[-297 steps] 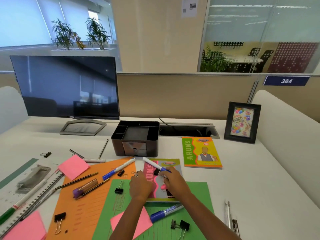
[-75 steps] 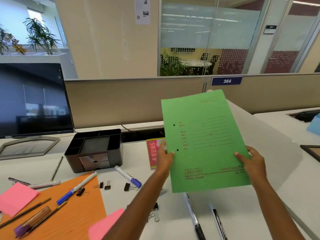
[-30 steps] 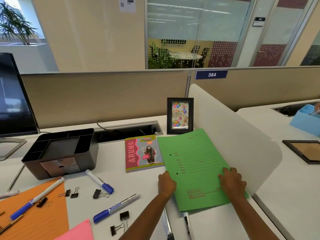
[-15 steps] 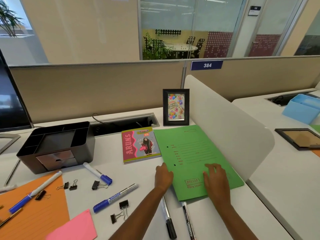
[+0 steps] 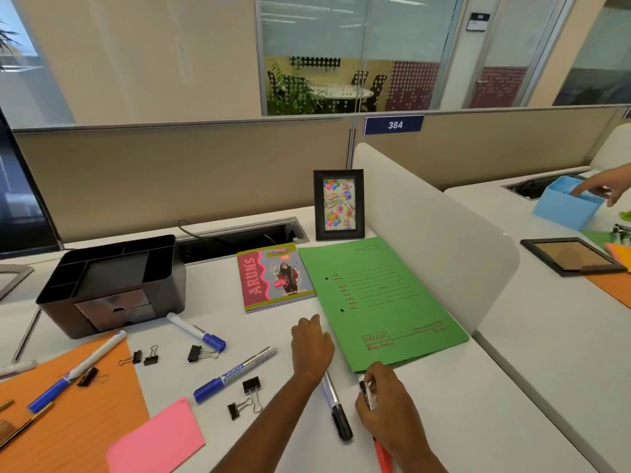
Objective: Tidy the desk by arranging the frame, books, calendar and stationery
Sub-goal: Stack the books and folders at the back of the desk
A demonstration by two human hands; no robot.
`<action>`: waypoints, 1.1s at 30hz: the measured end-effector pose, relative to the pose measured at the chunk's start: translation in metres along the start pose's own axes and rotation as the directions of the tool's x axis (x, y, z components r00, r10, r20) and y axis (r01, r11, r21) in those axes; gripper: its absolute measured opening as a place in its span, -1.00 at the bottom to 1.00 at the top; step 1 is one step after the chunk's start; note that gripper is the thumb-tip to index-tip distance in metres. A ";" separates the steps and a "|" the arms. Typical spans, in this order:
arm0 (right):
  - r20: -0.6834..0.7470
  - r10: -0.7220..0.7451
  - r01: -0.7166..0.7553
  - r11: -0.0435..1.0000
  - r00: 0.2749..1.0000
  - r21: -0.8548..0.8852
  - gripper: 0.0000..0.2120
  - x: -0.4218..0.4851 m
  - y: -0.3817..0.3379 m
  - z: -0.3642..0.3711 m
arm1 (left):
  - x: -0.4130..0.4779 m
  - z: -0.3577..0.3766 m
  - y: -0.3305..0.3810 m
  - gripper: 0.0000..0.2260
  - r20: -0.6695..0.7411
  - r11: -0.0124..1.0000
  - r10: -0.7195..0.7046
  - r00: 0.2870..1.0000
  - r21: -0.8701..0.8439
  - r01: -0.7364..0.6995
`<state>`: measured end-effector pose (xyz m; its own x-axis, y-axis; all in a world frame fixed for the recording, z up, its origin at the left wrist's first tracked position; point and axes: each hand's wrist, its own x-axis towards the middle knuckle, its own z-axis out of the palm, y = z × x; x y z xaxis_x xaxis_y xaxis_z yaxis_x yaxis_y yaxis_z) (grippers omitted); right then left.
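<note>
A green file folder [image 5: 382, 302] lies flat against the white divider. My left hand [image 5: 312, 346] rests on the desk at the folder's left edge, fingers loosely curled, holding nothing that I can see. Just below the folder's near edge, my right hand [image 5: 386, 404] grips a pen [image 5: 367, 392] with an orange-red end. A black-capped pen [image 5: 336, 407] lies between my hands. The pink Aruns book [image 5: 276, 278] lies left of the folder. The black photo frame [image 5: 339, 204] stands upright behind both. The black organizer [image 5: 112, 285] sits at the left.
Blue-capped markers [image 5: 198, 332] [image 5: 235, 372], several binder clips [image 5: 247, 397], a pink note [image 5: 157, 438] and an orange folder [image 5: 68, 414] lie at the near left. The white divider [image 5: 433, 233] bounds the right. On the desk beyond it, another person's hand [image 5: 604, 187] reaches toward a blue box [image 5: 565, 206].
The green folder went from held up to lying flat by the divider. My right hand has come off it and taken hold of a pen below its near edge.
</note>
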<state>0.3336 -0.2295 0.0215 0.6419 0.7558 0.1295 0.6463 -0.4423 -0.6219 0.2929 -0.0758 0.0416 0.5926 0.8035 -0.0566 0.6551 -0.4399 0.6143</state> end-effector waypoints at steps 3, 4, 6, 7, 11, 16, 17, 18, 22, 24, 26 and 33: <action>-0.009 0.024 -0.023 0.999 1.000 0.025 -0.73 -0.005 -0.005 0.003 | -0.011 -0.004 -0.006 -0.60 0.010 0.995 0.046 0.999 0.093 -0.047; -0.005 0.027 -0.027 0.999 1.000 0.028 -0.69 -0.007 -0.008 0.004 | -0.014 -0.004 -0.008 -0.59 0.022 0.992 0.056 0.998 0.109 -0.058; 0.032 0.040 -0.041 0.999 0.999 0.028 -0.61 -0.011 -0.015 0.008 | -0.019 -0.006 -0.013 -0.58 0.048 0.989 0.065 0.997 0.129 -0.071; 0.054 0.040 -0.042 0.999 0.998 0.026 -0.60 -0.013 -0.020 0.010 | -0.020 -0.007 -0.016 -0.58 0.054 0.988 0.067 0.996 0.135 -0.073; 0.082 0.016 -0.022 0.997 0.997 0.069 -0.71 -0.017 -0.040 0.021 | -0.025 -0.014 -0.027 -0.59 0.042 0.987 0.078 0.996 0.135 -0.083; 0.097 -0.029 0.022 0.998 0.995 0.066 -0.84 -0.013 -0.066 0.039 | -0.027 -0.024 -0.046 -0.57 -0.013 0.990 0.092 0.996 0.104 -0.090; 0.098 -0.040 0.034 0.997 0.994 0.062 -0.85 -0.011 -0.070 0.043 | -0.027 -0.026 -0.049 -0.57 -0.022 0.992 0.090 0.996 0.092 -0.088; 0.099 -0.048 0.042 0.997 0.994 0.061 -0.85 -0.009 -0.075 0.046 | -0.028 -0.029 -0.052 -0.59 -0.035 0.993 0.091 0.995 0.081 -0.088; 0.102 -0.074 0.068 0.996 0.992 0.056 -0.86 0.003 -0.090 0.054 | -0.030 -0.038 -0.058 -0.66 -0.095 0.993 0.113 0.989 0.032 -0.111; 0.105 -0.080 0.075 0.996 0.991 0.049 -0.87 0.010 -0.093 0.057 | -0.032 -0.044 -0.061 -0.69 -0.132 0.993 0.121 0.984 0.021 -0.120; 0.091 -0.095 0.091 0.995 0.991 0.047 -0.90 0.014 -0.093 0.060 | -0.032 -0.052 -0.066 -0.72 -0.190 0.993 0.122 0.974 0.032 -0.118; -0.035 -0.276 0.278 0.960 0.960 0.036 -0.83 0.017 -0.103 0.068 | -0.045 -0.082 -0.107 -0.78 -0.465 0.999 0.039 0.885 -0.016 -0.052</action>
<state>0.2503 -0.1379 0.0347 0.4524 0.8311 0.3236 0.7836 -0.1972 -0.5891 0.1574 -0.0319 0.0429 0.3320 0.8800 0.3395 0.6156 -0.4749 0.6289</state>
